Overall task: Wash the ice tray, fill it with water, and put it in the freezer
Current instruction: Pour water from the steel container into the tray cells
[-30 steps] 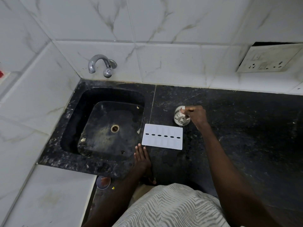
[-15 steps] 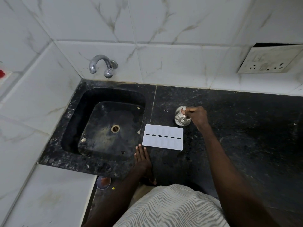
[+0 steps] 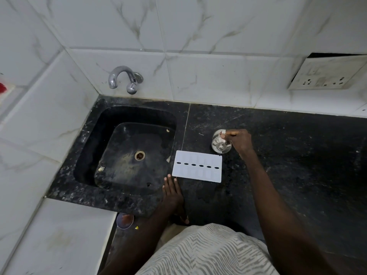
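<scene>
2 bare hands work at a black stone counter (image 3: 288, 155) backed by white marbled tiles. Farthest toward 9 o'clock, a red scrap (image 3: 2, 89) shows at the picture's edge, too cut off to identify. Next comes the black sink (image 3: 89, 155), sunk into the counter, with its round drain (image 3: 139, 155) near the middle of the basin and a chrome tap (image 3: 125, 78) on the wall at its 12 o'clock. At the sink's 6 o'clock, below the counter edge, lies a small round disc (image 3: 124, 220) with a reddish patch. The left hand (image 3: 172, 193) rests flat on the counter lip between sink and tray, fingers straight and gripping nothing; its fingertips reach the tray's near-left corner, though I cannot tell whether they touch it. The ice tray (image 3: 197, 166), white and rectangular, lies flat on the counter just beside the sink at its 3 o'clock, with a row of 6 dark oval slots along its middle. At the tray's 1 o'clock, just beyond its far-right corner, a small steel cup (image 3: 219, 144) is held tilted, and the right hand (image 3: 241, 140) pinches its rim with curled fingers. Far off at 2 o'clock a socket plate (image 3: 325, 74) sits on the wall. A striped garment (image 3: 204, 253) fills 6 o'clock.
</scene>
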Demonstrator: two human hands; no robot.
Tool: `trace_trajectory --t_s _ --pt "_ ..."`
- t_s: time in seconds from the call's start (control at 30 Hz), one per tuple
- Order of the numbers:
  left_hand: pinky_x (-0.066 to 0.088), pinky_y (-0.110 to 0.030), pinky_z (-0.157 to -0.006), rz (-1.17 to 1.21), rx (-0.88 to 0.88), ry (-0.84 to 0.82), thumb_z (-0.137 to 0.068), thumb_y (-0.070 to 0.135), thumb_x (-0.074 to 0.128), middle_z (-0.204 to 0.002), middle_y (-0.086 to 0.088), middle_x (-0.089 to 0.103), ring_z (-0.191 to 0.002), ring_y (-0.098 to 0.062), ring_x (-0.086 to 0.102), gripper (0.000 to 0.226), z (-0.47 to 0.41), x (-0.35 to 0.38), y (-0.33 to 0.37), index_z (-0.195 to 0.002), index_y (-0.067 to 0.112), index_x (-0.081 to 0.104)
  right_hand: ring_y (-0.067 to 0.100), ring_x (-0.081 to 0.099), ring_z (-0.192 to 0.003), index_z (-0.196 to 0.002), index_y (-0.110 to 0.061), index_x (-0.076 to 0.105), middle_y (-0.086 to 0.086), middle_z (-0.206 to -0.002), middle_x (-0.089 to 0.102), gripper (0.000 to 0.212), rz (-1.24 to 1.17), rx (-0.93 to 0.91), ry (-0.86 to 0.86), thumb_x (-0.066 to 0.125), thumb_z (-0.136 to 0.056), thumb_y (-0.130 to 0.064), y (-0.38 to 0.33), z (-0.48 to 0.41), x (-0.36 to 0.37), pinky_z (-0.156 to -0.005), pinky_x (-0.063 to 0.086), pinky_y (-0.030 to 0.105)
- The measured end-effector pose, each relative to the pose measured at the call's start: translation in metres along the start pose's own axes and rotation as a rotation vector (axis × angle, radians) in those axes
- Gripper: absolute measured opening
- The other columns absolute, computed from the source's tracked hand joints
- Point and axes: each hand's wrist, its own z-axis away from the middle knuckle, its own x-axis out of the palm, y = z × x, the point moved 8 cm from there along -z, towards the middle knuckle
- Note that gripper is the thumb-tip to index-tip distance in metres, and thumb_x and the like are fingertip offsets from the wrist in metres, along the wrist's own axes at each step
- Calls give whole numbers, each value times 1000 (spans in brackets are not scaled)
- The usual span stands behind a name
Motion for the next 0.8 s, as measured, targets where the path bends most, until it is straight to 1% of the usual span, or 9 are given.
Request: trace_trajectory --t_s 0.1,0.17,0.3,0.37,0.5,0.53,0.63,0.67,0.8 --pt "-10 -65 -124 7 2 -5 -56 64 93 -148 -42 -42 -141 -59 -37 172 -1 0 0 -149 -14 -30 11 74 -77 -98 -11 84 4 -92 81 22 -10 9 -5 90 -77 -14 -2 -1 1 -78 61 30" --pt "-9 -65 -124 12 3 -1 -54 64 93 -148 -43 -42 -140 -59 -37 174 0 0 0 -149 -14 -30 11 74 -80 -97 -11 84 3 -91 81 22 -23 9 -9 90 -76 -15 -5 -1 2 -78 60 29" --pt "-9 -65 -124 15 4 -1 -55 63 94 -149 -43 -41 -141 -58 -37 173 0 -1 0 -148 -14 -30 5 73 -76 -97 -9 83 1 -91 80 22 -52 6 -19 90 -77 -14 -12 0 9 -70 56 19" --pt "-9 -65 -124 7 0 -11 -54 63 94 -148 -43 -42 -140 -58 -38 174 0 -1 0 -148 -14 -31 1 72 -72 -97 -9 83 1 -90 80 21 -60 -16 -39 89 -77 -13 -17 2 14 -67 55 16" --pt "-8 -63 -125 23 -4 0 -57 59 95 -150 -42 -39 -143 -58 -34 170 4 -3 2 -151 -13 -27 -1 71 -70 -97 -6 83 3 -91 80 21 -50 -60 -51 89 -77 -11 -24 5 23 -69 57 18" --pt "-9 -63 -124 26 -3 1 -58 57 95 -151 -42 -38 -143 -58 -34 168 4 -3 2 -151 -13 -27 0 72 -72 -97 -6 82 3 -92 80 22 -39 -69 -50 89 -77 -11 -24 5 25 -71 59 19" --pt "-10 -62 -123 9 -7 -6 -59 58 94 -149 -42 -40 -143 -58 -34 168 4 -3 2 -150 -13 -27 12 77 -79 -98 -8 83 4 -95 80 23 -20 -77 -64 90 -77 -14 -22 5 30 -77 62 30" --pt "-10 -63 -123 11 -12 -7 -59 58 94 -148 -41 -42 -143 -58 -35 168 4 -3 2 -150 -13 -27 14 77 -81 -98 -8 83 4 -95 81 23 -19 -82 -66 90 -77 -14 -21 5 32 -78 63 31" --pt "-12 -64 -123 3 -18 -36 -58 59 94 -145 -40 -46 -140 -57 -39 171 1 -1 1 -149 -13 -31 11 77 -83 -97 -10 83 4 -97 81 22 -17 -86 -63 90 -76 -14 -20 6 33 -79 62 30"
